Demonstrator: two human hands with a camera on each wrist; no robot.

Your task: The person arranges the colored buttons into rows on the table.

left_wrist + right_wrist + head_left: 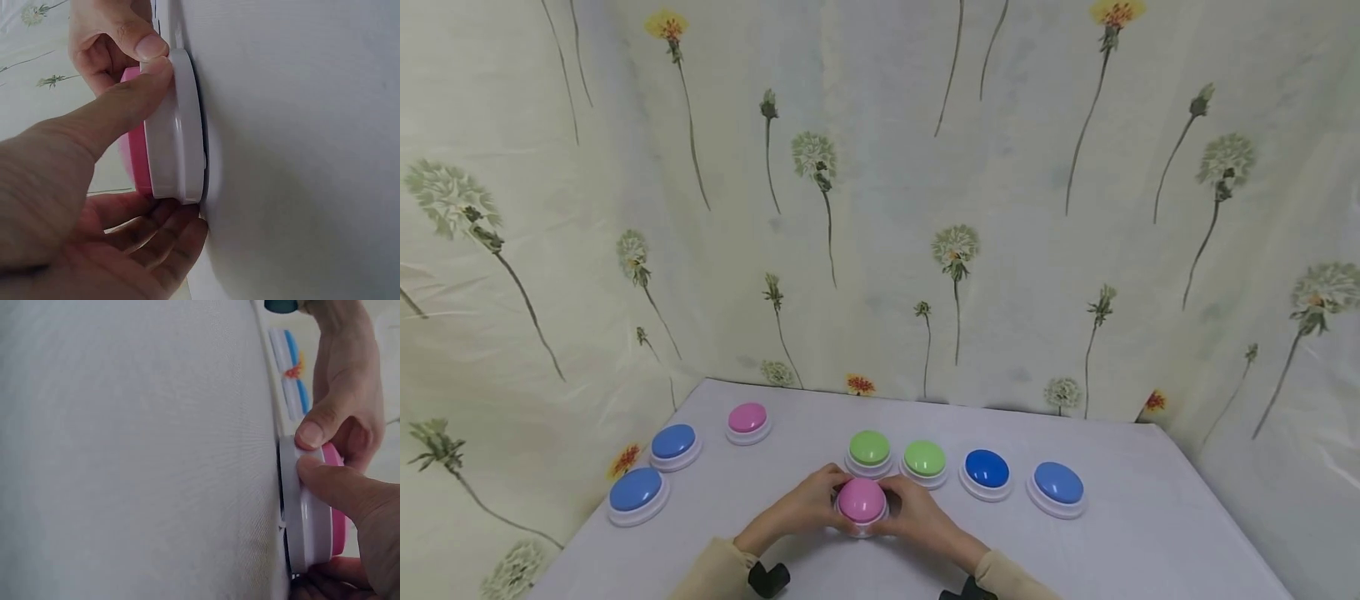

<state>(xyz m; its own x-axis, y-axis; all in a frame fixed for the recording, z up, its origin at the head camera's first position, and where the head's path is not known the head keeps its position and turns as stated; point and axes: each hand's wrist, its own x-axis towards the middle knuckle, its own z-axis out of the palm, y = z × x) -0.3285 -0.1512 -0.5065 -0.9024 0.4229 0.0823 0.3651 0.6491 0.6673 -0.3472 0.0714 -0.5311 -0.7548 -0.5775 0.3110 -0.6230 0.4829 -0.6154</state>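
Note:
Both hands grip a pink dome push button (861,500) with a white round base, near the front middle of the table. My left hand (807,503) has it from the left, my right hand (919,515) from the right. In the left wrist view, the left thumb (128,100) lies on the white base and the fingers curl round its side. The right thumb (331,481) presses the base likewise in the right wrist view, its tip close to the left one. The base sits at the table surface, a thin dark gap showing beneath. Two green buttons, left (869,448) and right (924,458), stand just behind.
Right of the green pair are two blue buttons, one nearer (987,469) and one farther right (1058,483). Two more blue buttons (636,490) line the white table's (1120,550) left edge. Another pink button (747,418) stands back left. Flower-print cloth (880,208) hangs behind.

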